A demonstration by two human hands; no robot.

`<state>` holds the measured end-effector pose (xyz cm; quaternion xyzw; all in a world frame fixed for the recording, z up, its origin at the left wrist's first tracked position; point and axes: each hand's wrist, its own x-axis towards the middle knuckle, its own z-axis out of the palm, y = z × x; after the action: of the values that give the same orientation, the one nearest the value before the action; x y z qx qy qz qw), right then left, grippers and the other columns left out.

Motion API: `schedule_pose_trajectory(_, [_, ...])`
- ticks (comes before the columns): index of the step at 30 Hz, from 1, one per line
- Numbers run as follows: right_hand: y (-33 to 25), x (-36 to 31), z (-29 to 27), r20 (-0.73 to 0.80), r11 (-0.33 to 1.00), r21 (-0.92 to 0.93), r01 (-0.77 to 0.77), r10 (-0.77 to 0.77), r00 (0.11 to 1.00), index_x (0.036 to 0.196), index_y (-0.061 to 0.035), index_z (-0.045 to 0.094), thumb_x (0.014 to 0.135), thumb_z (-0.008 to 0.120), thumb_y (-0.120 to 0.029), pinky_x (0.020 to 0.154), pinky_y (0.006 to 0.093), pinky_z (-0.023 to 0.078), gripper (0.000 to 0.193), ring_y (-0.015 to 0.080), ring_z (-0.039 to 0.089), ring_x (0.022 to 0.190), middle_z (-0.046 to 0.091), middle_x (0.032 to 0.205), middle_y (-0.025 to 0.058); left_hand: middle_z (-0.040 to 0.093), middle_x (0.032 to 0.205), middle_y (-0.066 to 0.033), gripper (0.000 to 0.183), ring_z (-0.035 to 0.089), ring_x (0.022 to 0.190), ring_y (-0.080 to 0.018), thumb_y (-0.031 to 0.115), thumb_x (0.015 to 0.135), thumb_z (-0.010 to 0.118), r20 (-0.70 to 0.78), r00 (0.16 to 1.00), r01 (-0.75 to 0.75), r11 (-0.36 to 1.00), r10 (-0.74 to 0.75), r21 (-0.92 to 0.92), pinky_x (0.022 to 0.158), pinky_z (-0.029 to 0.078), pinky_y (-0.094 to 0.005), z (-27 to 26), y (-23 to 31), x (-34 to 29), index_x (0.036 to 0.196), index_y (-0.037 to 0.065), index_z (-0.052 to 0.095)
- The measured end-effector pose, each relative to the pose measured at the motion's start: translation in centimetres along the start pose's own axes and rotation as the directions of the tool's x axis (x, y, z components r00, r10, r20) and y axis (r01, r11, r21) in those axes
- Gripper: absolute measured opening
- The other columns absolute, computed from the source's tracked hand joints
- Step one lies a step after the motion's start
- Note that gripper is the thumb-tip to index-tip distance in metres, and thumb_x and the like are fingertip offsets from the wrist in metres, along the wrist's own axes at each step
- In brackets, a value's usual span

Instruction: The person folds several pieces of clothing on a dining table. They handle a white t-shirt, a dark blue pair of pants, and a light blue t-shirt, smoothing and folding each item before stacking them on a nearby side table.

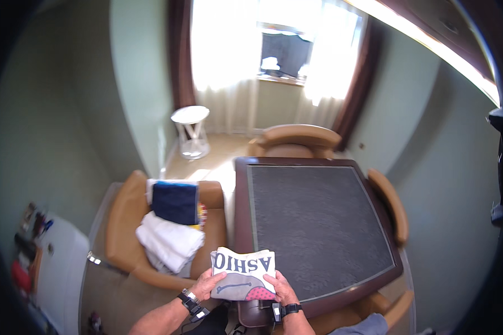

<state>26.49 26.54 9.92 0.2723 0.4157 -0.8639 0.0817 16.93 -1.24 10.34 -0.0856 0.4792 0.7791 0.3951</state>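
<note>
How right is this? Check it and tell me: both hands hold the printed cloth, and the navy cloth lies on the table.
The navy cloth is misplaced: the head view shows it on the tan chair, left of the table, not on it. The rest is right: the left hand and right hand both hold the printed cloth.

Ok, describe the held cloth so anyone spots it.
Find the dark table, then its near left corner. There the left hand and right hand hold a folded cloth, its grey and pink print unlike the plain navy cloth on the armchair.
</note>
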Motion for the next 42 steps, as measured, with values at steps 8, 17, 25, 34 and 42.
schedule_pose_trajectory(8, [10.2,-0.4,9.0,0.222,0.95,-0.248,-0.191,0.247,0.943,0.136,0.0024,0.053,0.098,0.074,-0.002,0.089,0.0425,0.065,0.044,0.0261,0.075,0.103,0.072,0.121,0.0162,0.07,0.137,-0.0056,0.048,0.067,0.123,-0.0174,0.023,0.103,0.075,-0.248,0.962,-0.109,0.994,0.113,0.031,0.106,0.055,-0.0372,-10.5,-3.6,-15.1,0.145,0.006,0.059])
schedule_pose_trajectory(17, [23.5,0.5,21.2,0.466,0.871,-0.448,-0.201,0.419,0.779,0.132,-0.0011,0.063,0.1,0.073,-0.005,0.093,0.0419,0.063,0.035,0.0243,0.075,0.103,0.076,0.12,0.0128,0.07,0.131,-0.0045,0.05,0.066,0.117,-0.015,0.027,0.101,0.078,-0.462,0.85,-0.286,0.958,0.253,0.0,0.101,0.056,-0.0345,-22.2,-5.4,-30.6,0.142,0.004,0.061])
schedule_pose_trajectory(25, [33.6,-4.3,37.2,0.506,0.703,-0.692,-0.165,0.636,0.583,0.134,-0.0027,0.063,0.101,0.073,-0.011,0.095,0.0388,0.06,0.035,0.0214,0.074,0.106,0.075,0.122,0.0091,0.07,0.125,-0.0037,0.054,0.066,0.116,-0.0132,0.027,0.099,0.08,-0.652,0.684,-0.461,0.886,0.327,-0.039,0.1,0.056,-0.0333,-32.4,-7.6,-44.9,0.143,0.002,0.06])
schedule_pose_trajectory(34, [45.2,-4.9,49.3,0.71,0.532,-0.627,0.569,0.692,0.136,0.134,-0.0048,0.065,0.098,0.069,-0.013,0.096,0.0459,0.056,0.037,0.0341,0.069,0.107,0.071,0.121,0.0189,0.07,0.123,-0.0018,0.045,0.064,0.111,-0.0097,0.022,0.101,0.078,-0.886,0.383,-0.615,0.788,0.262,-0.033,0.098,0.054,-0.03,-36.7,-12.4,-56.0,0.138,0.001,0.063])
schedule_pose_trajectory(42, [50.2,-10.4,62.5,0.365,0.367,-0.929,0.055,0.93,-0.045,0.142,-0.0099,0.055,0.1,0.075,-0.021,0.077,0.0317,0.06,0.047,0.0161,0.07,0.099,0.071,0.119,0.0033,0.07,0.118,0.0009,0.044,0.061,0.101,-0.0075,0.031,0.102,0.075,-0.979,0.063,-0.435,0.888,0.196,0.15,0.088,0.051,-0.0264,-34.7,-9.5,-66.0,0.135,0.002,0.067])
